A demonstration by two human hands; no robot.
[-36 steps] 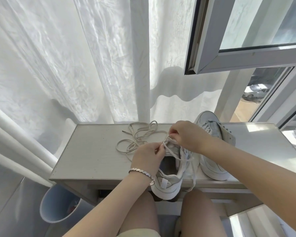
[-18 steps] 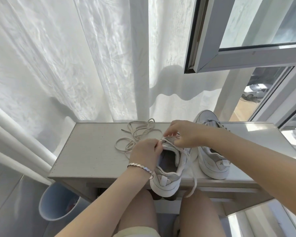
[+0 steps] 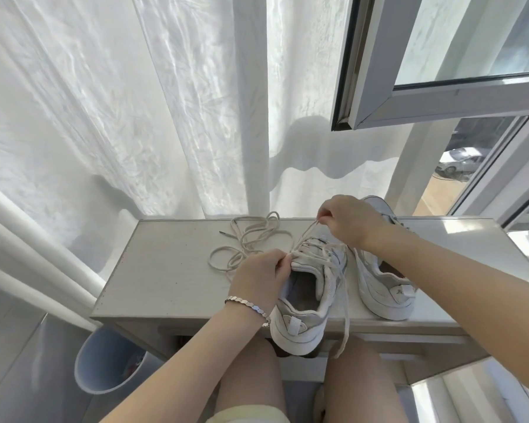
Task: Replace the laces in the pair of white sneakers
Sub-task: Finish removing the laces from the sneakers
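Two white sneakers stand on a pale desk (image 3: 171, 270). The near sneaker (image 3: 306, 303) sits at the front edge with its heel over the edge. My left hand (image 3: 261, 274) pinches its upper edge by the top eyelets. My right hand (image 3: 345, 219) pinches a white lace (image 3: 306, 236) and holds it taut up and away from the eyelets. Another end of that lace (image 3: 345, 319) hangs down past the desk front. The second sneaker (image 3: 382, 288) stands to the right, partly hidden by my right forearm. A loose beige lace (image 3: 251, 236) lies tangled at the back.
White curtains hang right behind the desk. An open window frame (image 3: 379, 96) juts out at the upper right. A pale blue bin (image 3: 104, 361) stands on the floor at the left, below the desk. My knees are under the desk front.
My right hand has risen and moved away from the shoe, drawing the lace out longer through the eyelets. My left hand stays at the shoe's top edge.
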